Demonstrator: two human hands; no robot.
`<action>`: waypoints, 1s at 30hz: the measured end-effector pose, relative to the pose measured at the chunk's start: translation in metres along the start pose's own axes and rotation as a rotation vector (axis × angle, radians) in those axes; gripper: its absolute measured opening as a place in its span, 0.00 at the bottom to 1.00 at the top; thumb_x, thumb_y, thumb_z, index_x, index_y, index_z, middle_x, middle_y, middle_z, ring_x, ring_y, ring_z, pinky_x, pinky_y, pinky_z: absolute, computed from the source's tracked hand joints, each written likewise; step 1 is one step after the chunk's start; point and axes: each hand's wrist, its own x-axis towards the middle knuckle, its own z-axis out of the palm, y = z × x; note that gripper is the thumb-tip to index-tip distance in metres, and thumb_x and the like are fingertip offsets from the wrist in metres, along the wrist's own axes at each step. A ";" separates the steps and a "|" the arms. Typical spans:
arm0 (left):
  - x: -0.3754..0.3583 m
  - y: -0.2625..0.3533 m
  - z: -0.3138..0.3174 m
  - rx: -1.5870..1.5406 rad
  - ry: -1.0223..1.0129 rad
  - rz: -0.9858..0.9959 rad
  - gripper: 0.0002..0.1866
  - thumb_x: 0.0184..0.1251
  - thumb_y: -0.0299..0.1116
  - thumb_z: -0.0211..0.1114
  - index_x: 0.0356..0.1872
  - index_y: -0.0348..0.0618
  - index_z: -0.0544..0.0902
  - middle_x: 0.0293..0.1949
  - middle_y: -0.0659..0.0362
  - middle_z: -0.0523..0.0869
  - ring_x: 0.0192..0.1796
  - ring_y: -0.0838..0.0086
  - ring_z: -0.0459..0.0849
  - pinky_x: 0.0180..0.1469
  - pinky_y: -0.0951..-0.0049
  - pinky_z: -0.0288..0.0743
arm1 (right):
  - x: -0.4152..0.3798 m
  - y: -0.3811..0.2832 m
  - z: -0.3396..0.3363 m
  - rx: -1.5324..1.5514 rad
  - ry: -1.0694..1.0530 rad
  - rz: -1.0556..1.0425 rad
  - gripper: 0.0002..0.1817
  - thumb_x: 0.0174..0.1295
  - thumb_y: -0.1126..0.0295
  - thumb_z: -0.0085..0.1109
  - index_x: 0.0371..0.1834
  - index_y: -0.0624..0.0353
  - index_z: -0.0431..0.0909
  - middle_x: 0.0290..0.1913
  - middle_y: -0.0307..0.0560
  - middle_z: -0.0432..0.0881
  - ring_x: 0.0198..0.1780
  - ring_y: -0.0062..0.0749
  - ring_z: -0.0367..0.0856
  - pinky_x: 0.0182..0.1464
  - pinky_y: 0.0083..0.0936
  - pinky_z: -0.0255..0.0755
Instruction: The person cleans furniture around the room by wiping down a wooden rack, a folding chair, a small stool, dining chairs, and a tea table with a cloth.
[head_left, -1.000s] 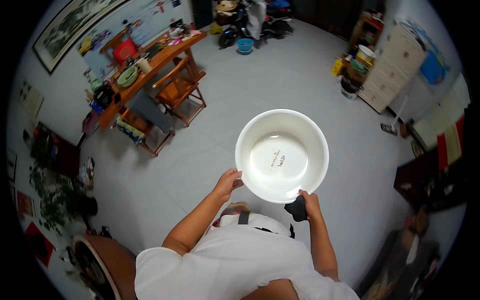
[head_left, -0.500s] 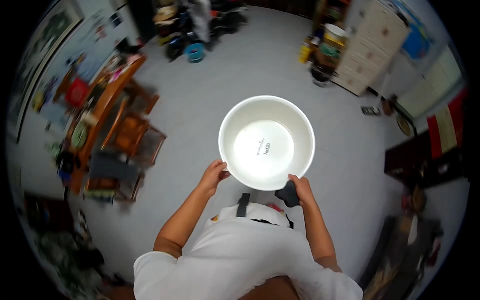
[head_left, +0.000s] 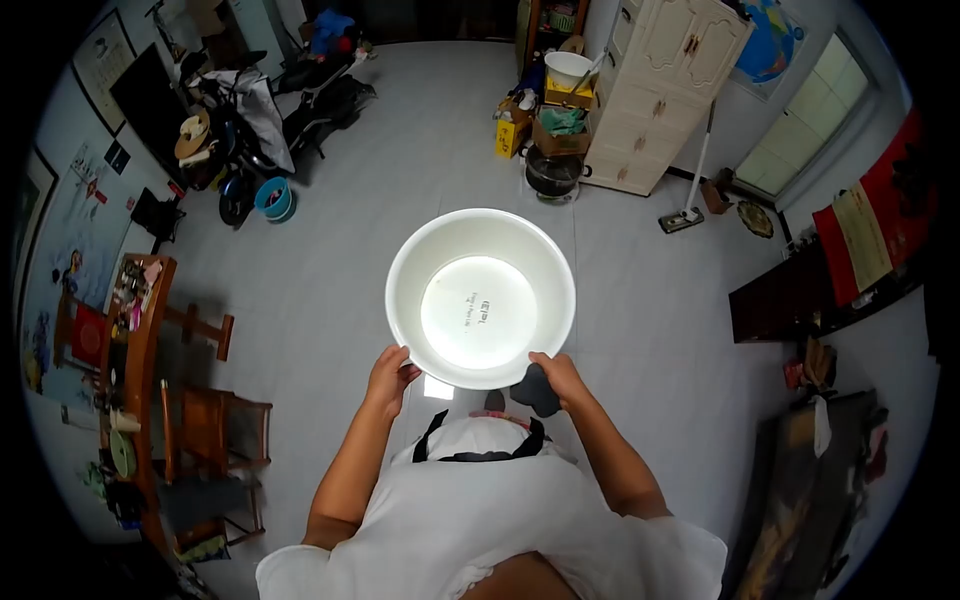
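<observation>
Basin (head_left: 480,335) off the floor (head_left: 650,310), at the centre of the frame, not set down; judged mid-carry. Left hand (head_left: 388,380) grasping the near rim at lower left; right hand (head_left: 560,380) pinching it at lower right, with a dark pad (head_left: 536,391) bunched against the rim. No contents seen in it, only dark print on the base, too small to read.

Materials: basin white, round, deep, smooth, likely plastic, rim rolled, base flat and glossy under the light. Pad matt, lobed, soft-looking; fabric or foam, cannot tell. Floor pale grey, smooth, faint joints.
</observation>
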 end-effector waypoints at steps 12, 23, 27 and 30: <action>0.189 0.130 0.037 -0.016 0.085 0.099 0.12 0.76 0.41 0.59 0.52 0.48 0.79 0.48 0.62 0.84 0.46 0.71 0.84 0.57 0.69 0.74 | 0.252 -0.177 0.078 -0.073 -0.180 0.113 0.25 0.63 0.56 0.63 0.44 0.74 0.81 0.37 0.51 0.85 0.33 0.33 0.85 0.37 0.29 0.79; 0.445 0.306 0.158 0.164 -0.131 0.097 0.17 0.76 0.41 0.58 0.57 0.43 0.78 0.57 0.56 0.82 0.50 0.69 0.86 0.59 0.68 0.73 | 0.495 -0.331 0.048 0.250 -0.084 0.165 0.22 0.62 0.54 0.64 0.41 0.66 0.81 0.32 0.49 0.84 0.30 0.37 0.85 0.36 0.32 0.80; 0.523 0.334 0.184 0.125 -0.094 0.135 0.20 0.76 0.44 0.59 0.59 0.41 0.78 0.56 0.55 0.84 0.49 0.70 0.86 0.58 0.71 0.73 | 0.598 -0.420 0.006 0.279 0.011 0.157 0.21 0.62 0.53 0.64 0.43 0.64 0.81 0.37 0.50 0.85 0.37 0.41 0.86 0.42 0.40 0.81; 0.568 0.335 0.184 0.057 0.070 0.128 0.21 0.75 0.43 0.60 0.59 0.40 0.78 0.54 0.54 0.85 0.48 0.69 0.86 0.56 0.70 0.74 | 0.711 -0.477 -0.037 0.320 0.086 0.212 0.21 0.63 0.52 0.64 0.46 0.60 0.82 0.40 0.50 0.86 0.40 0.41 0.86 0.49 0.38 0.81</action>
